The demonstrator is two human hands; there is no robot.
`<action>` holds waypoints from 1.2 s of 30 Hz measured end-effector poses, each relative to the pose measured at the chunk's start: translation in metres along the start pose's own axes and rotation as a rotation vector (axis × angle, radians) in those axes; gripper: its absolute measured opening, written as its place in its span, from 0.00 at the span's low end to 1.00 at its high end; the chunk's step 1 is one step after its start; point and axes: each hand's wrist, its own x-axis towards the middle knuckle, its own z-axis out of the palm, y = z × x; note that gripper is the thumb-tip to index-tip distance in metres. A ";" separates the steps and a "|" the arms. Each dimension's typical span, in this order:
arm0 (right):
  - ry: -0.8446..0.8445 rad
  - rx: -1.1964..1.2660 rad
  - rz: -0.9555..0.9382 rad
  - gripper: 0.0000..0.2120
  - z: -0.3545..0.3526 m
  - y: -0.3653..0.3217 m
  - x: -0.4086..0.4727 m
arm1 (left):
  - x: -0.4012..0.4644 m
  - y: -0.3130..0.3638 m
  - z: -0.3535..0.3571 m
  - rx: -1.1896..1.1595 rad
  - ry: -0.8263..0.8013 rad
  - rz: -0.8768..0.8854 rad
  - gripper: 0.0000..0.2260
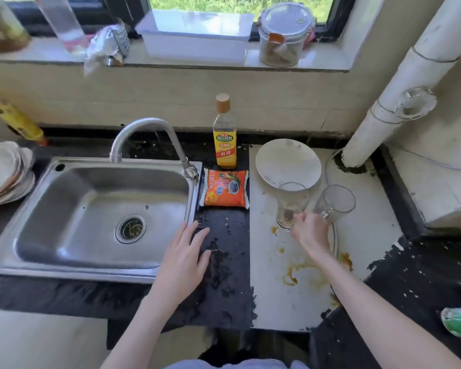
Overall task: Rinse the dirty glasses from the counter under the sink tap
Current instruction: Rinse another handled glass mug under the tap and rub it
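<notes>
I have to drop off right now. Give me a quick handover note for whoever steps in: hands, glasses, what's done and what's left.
Left hand: open, flat on the dark counter by the sink rim, holding nothing.
Right hand: at the base of the upright glass, fingers touching it; a firm grip cannot be confirmed.
Second glass: tilted, just right of the first, on the white board.
Tap: no water seen running; sink empty.
Done: nothing rinsed yet.
Left: carry both glasses to the tap and rinse them.
</notes>
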 end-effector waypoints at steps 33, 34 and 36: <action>-0.674 0.109 -0.380 0.06 0.146 -0.263 -0.115 | 0.033 -0.232 -0.083 -0.782 -0.054 -0.155 0.33; -0.683 0.085 -0.368 0.08 0.147 -0.262 -0.105 | 0.036 -0.232 -0.080 -0.774 -0.053 -0.167 0.34; -0.636 0.030 -0.359 0.13 0.147 -0.258 -0.083 | 0.042 -0.233 -0.072 -0.750 -0.065 -0.198 0.34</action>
